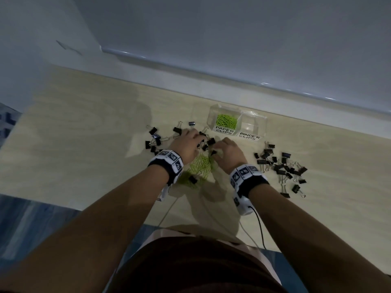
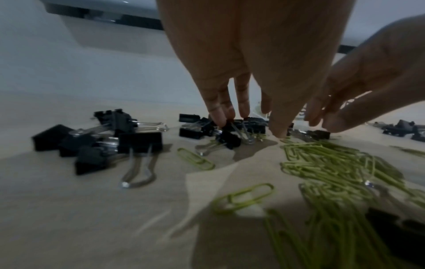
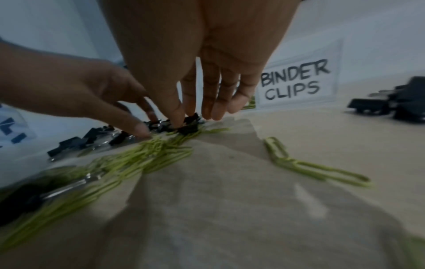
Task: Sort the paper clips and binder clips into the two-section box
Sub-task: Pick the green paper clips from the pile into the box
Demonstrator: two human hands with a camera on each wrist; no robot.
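The box (image 1: 237, 121) is placed on the table (image 1: 84, 123) at 12 o'clock from the hands, touching none of the loose clips. Its left section, labelled PAPER CLIPS, holds green paper clips (image 1: 226, 121); no clips are seen in its right section, labelled BINDER CLIPS.

A loose pile of green paper clips (image 1: 201, 166) is spread on the table between the wrists. Black binder clips (image 1: 206, 142) lie just beyond it, under the fingertips of both hands.

The left hand (image 1: 188, 142) is lowered onto these binder clips, fingers extended downward and touching them; whether one is pinched cannot be told. The right hand (image 1: 228, 153) is set just beside it at 3 o'clock, fingers pointed down at the same clips; a grasp cannot be confirmed.

A second group of binder clips (image 1: 154, 138) is scattered at 9 o'clock from the left hand. A third group (image 1: 281, 168) lies well apart at 3 o'clock from the right hand.
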